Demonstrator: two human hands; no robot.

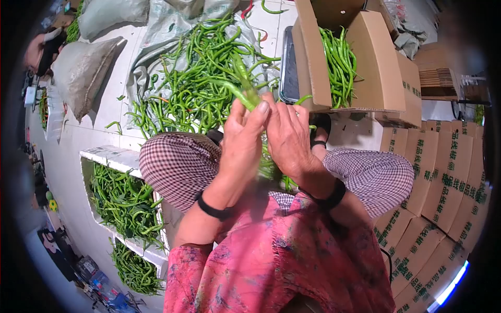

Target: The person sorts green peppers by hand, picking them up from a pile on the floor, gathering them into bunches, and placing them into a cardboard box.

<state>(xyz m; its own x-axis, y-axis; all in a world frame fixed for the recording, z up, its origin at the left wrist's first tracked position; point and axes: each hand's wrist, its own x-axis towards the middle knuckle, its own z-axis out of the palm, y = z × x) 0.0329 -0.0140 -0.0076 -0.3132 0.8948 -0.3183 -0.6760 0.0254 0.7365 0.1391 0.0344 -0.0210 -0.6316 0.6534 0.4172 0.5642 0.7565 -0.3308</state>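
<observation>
My left hand [241,130] is closed round green chili peppers [230,88], its thumb pressed along one of them. Their upper ends are smeared by motion. Right beside it, my right hand [289,133] is curled shut, with the tip of a green chili pepper [303,99] sticking out past its fingers. How many peppers sit inside the two hands is hidden. Beyond the hands, a large heap of green chili peppers [193,73] lies on a pale plastic sheet [136,78]. More peppers show below my wrists, between my knees.
An open cardboard box [383,62] with green peppers inside stands at right front, on a dark flat tray-like base [287,68]. White foam boxes [104,153] of peppers stand at left. Stuffed sacks [86,75] lie at far left, and printed cartons [428,177] are stacked at right.
</observation>
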